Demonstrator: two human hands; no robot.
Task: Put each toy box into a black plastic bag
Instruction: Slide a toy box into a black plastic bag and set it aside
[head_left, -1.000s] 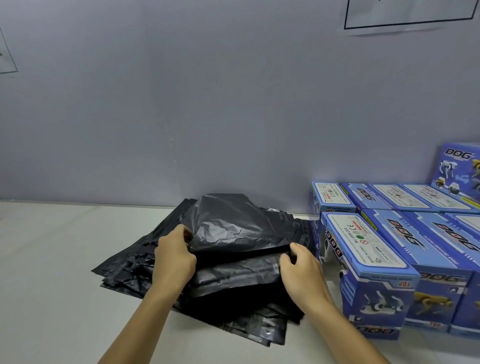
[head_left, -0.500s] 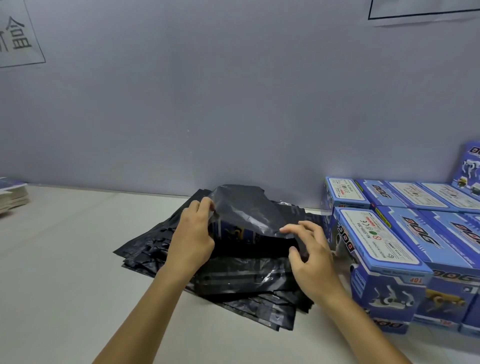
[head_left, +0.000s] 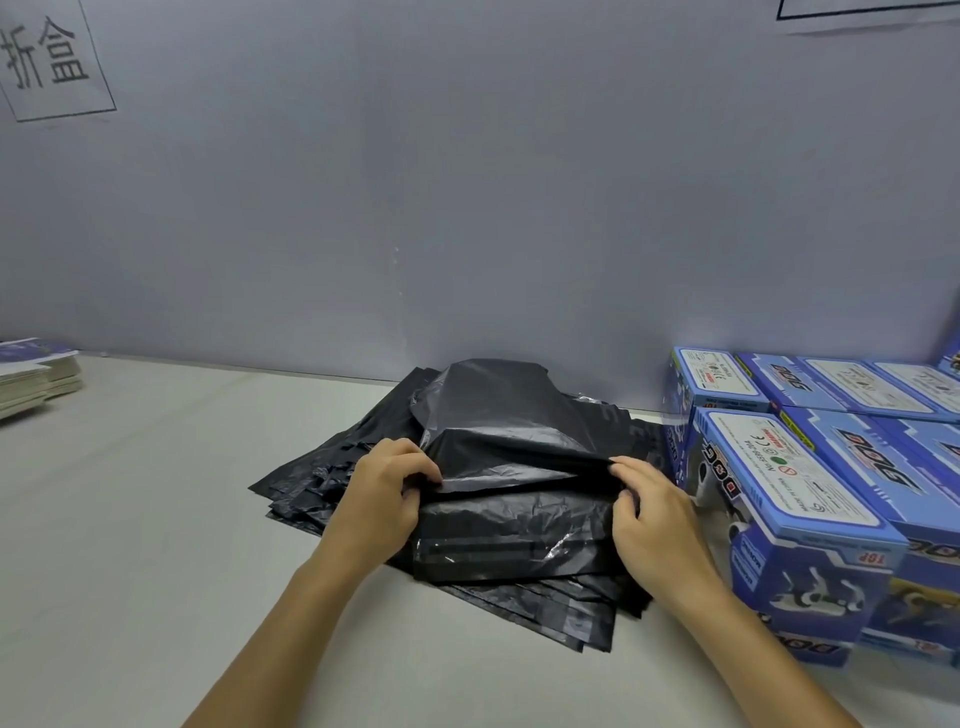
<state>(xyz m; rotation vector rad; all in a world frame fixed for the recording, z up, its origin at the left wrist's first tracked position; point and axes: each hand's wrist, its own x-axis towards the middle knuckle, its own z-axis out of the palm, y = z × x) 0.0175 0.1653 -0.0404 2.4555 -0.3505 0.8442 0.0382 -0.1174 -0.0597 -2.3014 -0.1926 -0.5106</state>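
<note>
Bulging black bag (head_left: 498, 431) between both hands, left hand (head_left: 382, 499) and right hand (head_left: 652, 525) pinching its flap edge

Plain grey-lavender wall (head_left: 467, 182) fills the far side, meeting a pale off-white bench (head_left: 130, 545) along a straight seam. Paper sign (head_left: 52, 57) with black Chinese characters and a black border, upper left on wall. Second black-bordered sheet (head_left: 872, 13) cut off at upper right. Stack of flat cards (head_left: 36, 376) at bench's far left edge. Soft, even lighting.

Wall sign (head_left: 49, 60) reads 折盒; toy boxes (head_left: 789, 499) "DOG" (also "TOP").
</note>
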